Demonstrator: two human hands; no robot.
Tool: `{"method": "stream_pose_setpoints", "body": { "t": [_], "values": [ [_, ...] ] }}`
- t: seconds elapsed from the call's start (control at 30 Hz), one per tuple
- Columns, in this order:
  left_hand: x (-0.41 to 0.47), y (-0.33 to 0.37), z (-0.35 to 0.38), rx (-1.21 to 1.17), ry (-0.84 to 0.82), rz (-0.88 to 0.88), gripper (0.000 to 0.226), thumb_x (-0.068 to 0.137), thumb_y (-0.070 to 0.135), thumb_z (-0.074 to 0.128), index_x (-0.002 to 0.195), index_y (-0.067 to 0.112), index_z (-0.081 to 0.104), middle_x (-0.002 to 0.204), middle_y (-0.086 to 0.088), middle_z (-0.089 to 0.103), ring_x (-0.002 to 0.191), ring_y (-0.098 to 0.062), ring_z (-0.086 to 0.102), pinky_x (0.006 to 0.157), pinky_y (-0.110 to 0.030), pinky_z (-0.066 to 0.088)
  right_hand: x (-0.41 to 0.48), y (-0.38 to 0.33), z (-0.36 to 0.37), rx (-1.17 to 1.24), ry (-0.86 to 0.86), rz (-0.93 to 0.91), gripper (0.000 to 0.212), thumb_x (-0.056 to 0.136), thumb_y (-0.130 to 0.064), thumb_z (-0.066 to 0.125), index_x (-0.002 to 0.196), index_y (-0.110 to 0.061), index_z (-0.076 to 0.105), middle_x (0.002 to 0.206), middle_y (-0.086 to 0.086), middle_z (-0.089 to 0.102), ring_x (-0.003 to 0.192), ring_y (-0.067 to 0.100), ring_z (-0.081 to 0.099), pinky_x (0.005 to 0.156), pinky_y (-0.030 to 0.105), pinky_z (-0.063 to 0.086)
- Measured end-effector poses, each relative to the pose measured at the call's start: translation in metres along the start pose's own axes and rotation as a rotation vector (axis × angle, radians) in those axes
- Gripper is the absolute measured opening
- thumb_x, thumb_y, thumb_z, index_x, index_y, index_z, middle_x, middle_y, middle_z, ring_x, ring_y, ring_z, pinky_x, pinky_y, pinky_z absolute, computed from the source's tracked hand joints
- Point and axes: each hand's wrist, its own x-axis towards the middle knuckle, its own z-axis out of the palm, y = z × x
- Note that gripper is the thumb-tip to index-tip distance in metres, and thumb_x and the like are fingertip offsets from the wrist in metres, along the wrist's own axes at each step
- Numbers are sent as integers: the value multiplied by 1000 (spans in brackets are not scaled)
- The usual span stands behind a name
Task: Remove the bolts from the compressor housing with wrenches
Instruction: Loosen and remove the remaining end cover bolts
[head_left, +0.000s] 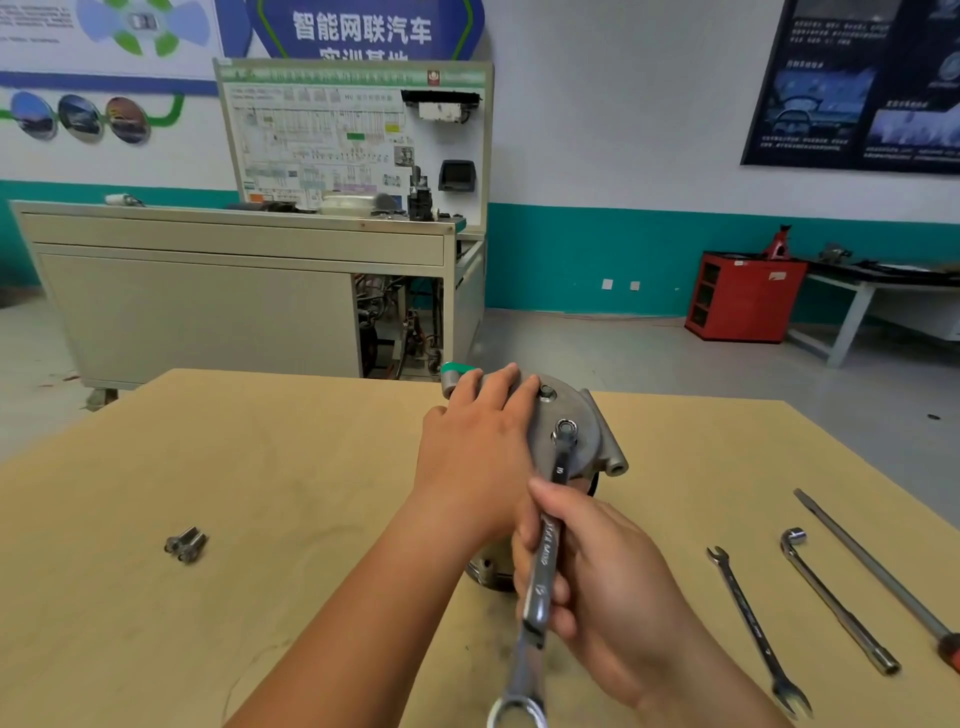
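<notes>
The compressor housing (584, 441), on the table (260, 467), was steadied by the left hand (475, 441) (fingers flat, together); the wrench (545, 561) was gripped by the right hand (608, 561). The bolt (565, 430) could be rounded by a tilted ring.

A vehicle-training workshop: a wiring-diagram board (311, 140) stands behind a grey cabinet (208, 291), car posters (857, 83) cover the wall (623, 130), a red tool cabinet (743, 299) stands beyond, and wrenches (756, 629) lie near the worktop (260, 467)'s right edge.

White wall (623, 130) with teal band, grey floor (597, 353) — beige workbench (208, 301), red tool cabinet (743, 296).
</notes>
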Motion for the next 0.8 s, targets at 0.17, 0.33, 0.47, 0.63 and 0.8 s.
{"method": "stream_pose_setpoints", "body": {
  "t": [0.17, 0.33, 0.47, 0.63, 0.8],
  "values": [
    [-5, 1, -10, -76, -14, -28, 110, 52, 81, 18, 150, 32, 18, 156, 10, 17, 143, -19, 12, 105, -39, 31, -5, -27, -29, -376, -198, 50, 28, 69, -31, 57, 44, -19, 54, 38, 1, 45, 32, 11, 37, 37, 20, 31],
    [-5, 3, -9, -54, 5, 7, 104, 57, 79, 30, 149, 30, 24, 156, 9, 20, 143, -19, 16, 104, -40, 34, 6, -73, -90, -637, -372, 208, 25, 77, -34, 59, 58, -20, 66, 38, -3, 48, 32, 6, 39, 44, 18, 41],
    [-4, 6, -9, -20, -9, 14, 104, 57, 79, 29, 149, 29, 24, 155, 8, 22, 141, -20, 17, 103, -40, 35, 37, -92, -137, -394, -613, 384, 23, 87, -35, 63, 86, -14, 70, 44, -10, 52, 35, 1, 44, 45, 18, 46],
    [0, 10, -9, 0, -35, 26, 104, 58, 78, 28, 149, 28, 22, 155, 6, 21, 142, -23, 16, 103, -41, 34, 62, -84, -157, -76, -783, 430, 25, 101, -11, 34, 109, 0, 55, 55, -1, 44, 44, 9, 38, 52, 16, 49],
    [0, 13, -11, 23, -56, 32, 100, 63, 77, 32, 148, 27, 21, 155, 5, 20, 142, -25, 15, 102, -42, 34, 45, -91, -144, 117, -807, 197, 25, 100, -4, 32, 116, 9, 45, 45, 1, 28, 35, 11, 25, 40, 20, 33]
  ]
}}
